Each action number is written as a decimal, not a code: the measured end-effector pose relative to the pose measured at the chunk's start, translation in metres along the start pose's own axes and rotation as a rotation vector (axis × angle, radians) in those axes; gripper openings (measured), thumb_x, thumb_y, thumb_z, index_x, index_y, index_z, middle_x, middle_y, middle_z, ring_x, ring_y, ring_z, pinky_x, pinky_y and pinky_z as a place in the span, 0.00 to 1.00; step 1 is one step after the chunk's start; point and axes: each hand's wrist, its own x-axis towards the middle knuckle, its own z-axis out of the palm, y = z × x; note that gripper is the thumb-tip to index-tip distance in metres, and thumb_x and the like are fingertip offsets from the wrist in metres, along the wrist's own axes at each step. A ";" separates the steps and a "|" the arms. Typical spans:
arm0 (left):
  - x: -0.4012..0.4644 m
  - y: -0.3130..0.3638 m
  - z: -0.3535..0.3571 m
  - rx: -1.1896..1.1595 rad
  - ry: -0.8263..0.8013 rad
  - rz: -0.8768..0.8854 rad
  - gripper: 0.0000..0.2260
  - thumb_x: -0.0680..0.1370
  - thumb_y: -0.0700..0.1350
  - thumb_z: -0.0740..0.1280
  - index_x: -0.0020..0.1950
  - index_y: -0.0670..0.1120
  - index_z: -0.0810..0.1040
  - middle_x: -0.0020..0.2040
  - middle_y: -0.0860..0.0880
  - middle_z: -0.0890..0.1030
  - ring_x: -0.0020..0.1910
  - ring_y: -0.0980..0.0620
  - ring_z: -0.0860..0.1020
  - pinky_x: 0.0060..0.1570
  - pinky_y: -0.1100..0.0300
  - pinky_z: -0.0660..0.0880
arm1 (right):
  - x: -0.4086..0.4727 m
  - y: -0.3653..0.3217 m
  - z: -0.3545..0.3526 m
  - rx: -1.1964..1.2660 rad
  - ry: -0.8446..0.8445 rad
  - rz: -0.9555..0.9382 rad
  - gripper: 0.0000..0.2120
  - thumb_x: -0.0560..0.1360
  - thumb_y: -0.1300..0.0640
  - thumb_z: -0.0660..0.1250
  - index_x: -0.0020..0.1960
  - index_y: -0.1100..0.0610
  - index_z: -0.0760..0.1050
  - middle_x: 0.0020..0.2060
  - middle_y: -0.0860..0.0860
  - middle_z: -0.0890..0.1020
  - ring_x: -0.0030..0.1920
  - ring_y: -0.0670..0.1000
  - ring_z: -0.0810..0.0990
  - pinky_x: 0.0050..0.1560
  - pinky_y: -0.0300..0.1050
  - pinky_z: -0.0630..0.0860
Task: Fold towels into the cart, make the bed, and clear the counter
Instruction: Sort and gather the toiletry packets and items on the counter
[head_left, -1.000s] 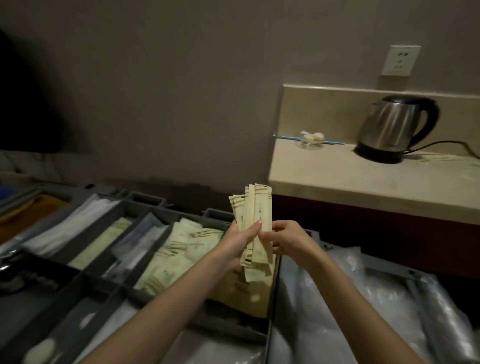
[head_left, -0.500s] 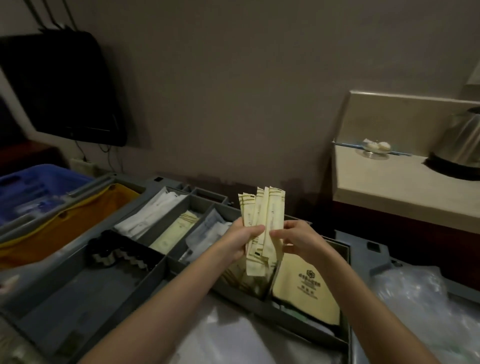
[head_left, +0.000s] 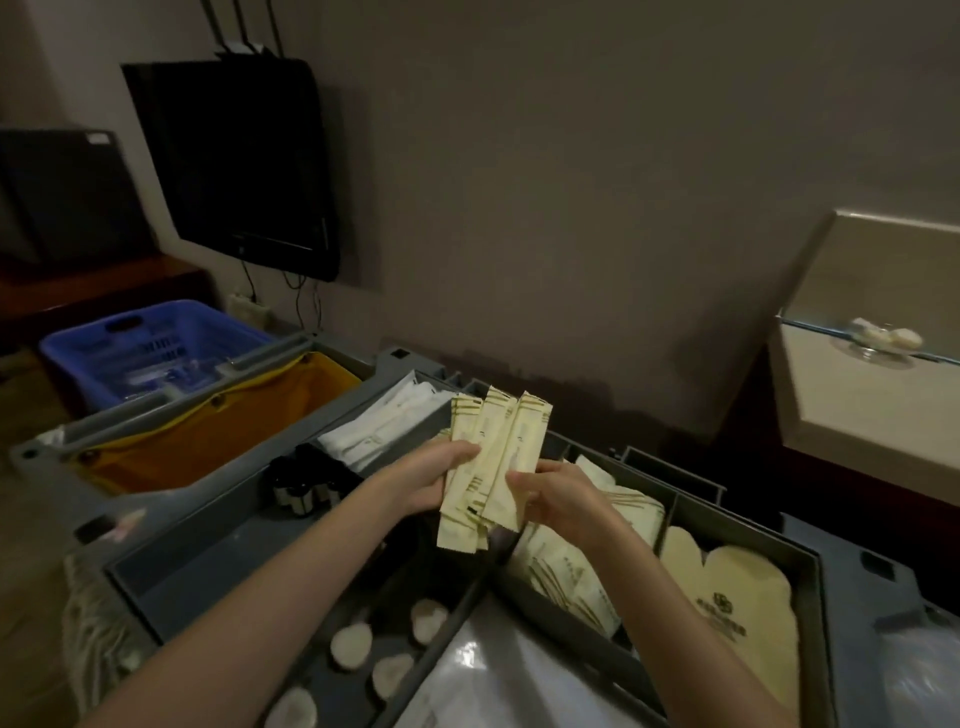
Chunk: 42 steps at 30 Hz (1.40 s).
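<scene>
A fan of long pale-yellow packets stands upright over the grey cart tray. My left hand grips the bundle from the left. My right hand pinches its right edge. Below them, tray compartments hold more cream packets, white packets and round white pieces. The beige counter is at the right, with a small glass dish on it.
A yellow laundry bag hangs on the cart's left end, with a blue basket behind it. A black TV is mounted on the wall. Small dark bottles stand in the tray. Clear plastic bags lie at the front.
The view has swung left, so the kettle has left the frame and the TV and blue basket appear. Both hands keep hold of the packets, now fanned wider.
</scene>
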 end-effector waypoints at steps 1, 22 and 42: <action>0.008 0.006 -0.014 0.045 -0.010 0.015 0.13 0.80 0.37 0.60 0.64 0.43 0.72 0.59 0.39 0.79 0.58 0.41 0.78 0.57 0.43 0.75 | 0.007 -0.002 0.010 -0.015 0.004 0.005 0.10 0.74 0.65 0.67 0.56 0.60 0.78 0.51 0.55 0.84 0.51 0.53 0.83 0.53 0.50 0.80; 0.134 0.033 -0.099 1.056 -0.242 0.059 0.14 0.76 0.36 0.66 0.61 0.44 0.75 0.58 0.45 0.79 0.52 0.50 0.78 0.46 0.61 0.75 | 0.102 0.010 0.126 -0.337 0.507 -0.027 0.21 0.77 0.65 0.62 0.67 0.57 0.61 0.59 0.52 0.75 0.55 0.50 0.76 0.46 0.40 0.76; 0.140 0.011 -0.126 1.506 -0.008 0.742 0.13 0.77 0.46 0.67 0.62 0.55 0.77 0.62 0.55 0.73 0.62 0.52 0.65 0.60 0.58 0.62 | 0.101 0.044 0.133 -1.024 0.664 -0.136 0.14 0.76 0.51 0.66 0.61 0.48 0.77 0.66 0.49 0.66 0.66 0.51 0.59 0.65 0.45 0.60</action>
